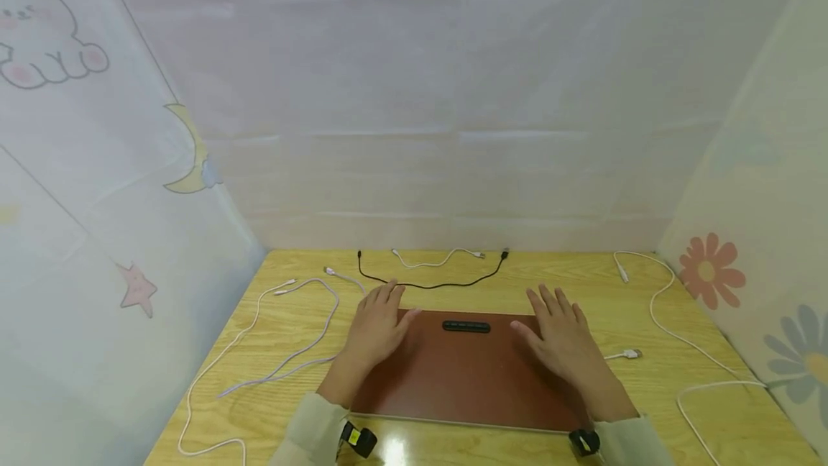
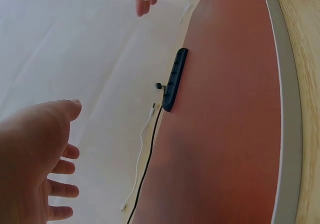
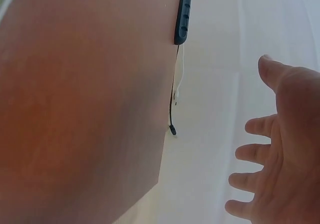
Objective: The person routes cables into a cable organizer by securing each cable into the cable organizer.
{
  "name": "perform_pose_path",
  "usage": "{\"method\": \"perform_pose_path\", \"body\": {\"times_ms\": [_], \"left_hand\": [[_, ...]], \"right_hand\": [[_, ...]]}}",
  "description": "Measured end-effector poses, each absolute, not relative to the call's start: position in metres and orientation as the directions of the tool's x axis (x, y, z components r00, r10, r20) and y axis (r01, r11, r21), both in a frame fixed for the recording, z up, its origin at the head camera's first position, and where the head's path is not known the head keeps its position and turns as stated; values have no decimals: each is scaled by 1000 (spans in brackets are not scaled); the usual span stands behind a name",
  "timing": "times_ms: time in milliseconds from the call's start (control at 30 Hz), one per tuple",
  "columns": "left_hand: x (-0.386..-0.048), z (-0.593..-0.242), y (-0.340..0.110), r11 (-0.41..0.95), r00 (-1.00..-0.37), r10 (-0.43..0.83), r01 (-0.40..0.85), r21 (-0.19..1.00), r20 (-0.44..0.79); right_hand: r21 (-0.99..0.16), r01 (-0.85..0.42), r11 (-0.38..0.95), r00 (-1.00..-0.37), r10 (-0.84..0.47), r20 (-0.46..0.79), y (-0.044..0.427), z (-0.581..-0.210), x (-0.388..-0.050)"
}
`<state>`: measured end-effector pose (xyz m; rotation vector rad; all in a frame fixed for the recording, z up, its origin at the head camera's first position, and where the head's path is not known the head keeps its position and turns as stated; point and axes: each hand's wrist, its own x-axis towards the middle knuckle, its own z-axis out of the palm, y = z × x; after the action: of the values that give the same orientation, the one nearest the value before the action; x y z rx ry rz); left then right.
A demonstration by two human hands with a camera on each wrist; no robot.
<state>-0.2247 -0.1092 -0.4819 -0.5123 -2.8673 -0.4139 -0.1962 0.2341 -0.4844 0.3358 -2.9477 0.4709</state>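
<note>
A brown mat (image 1: 466, 380) lies on the wooden table, and a black slotted cable holder (image 1: 466, 326) sits near its far edge. My left hand (image 1: 376, 329) hovers over the mat's left side with fingers spread, holding nothing. Over the right side is my right hand (image 1: 561, 336), its fingers also straight and its palm bare. In the left wrist view the cable holder (image 2: 175, 79) stands well apart from the left thumb. The right wrist view shows the holder (image 3: 183, 14) away from the right hand (image 3: 295, 144) too. Beyond the mat runs a black cable (image 1: 446, 285).
Behind the black cable lies a short white cable (image 1: 440, 263). On the left are a long white cable (image 1: 213, 365) and a pale lilac cable (image 1: 304, 347). Another white cable (image 1: 666, 322) curves along the right, near a white plug (image 1: 630, 354). Wall sheets (image 1: 453, 128) enclose the table.
</note>
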Motion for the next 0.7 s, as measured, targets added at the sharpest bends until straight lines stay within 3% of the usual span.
{"method": "perform_pose_path", "body": {"times_ms": [700], "left_hand": [[-224,-477,-74,876,-902,381,422,234,203]], "right_hand": [[-294,-212,932,-971,-166,175,257,-483,-173]]}}
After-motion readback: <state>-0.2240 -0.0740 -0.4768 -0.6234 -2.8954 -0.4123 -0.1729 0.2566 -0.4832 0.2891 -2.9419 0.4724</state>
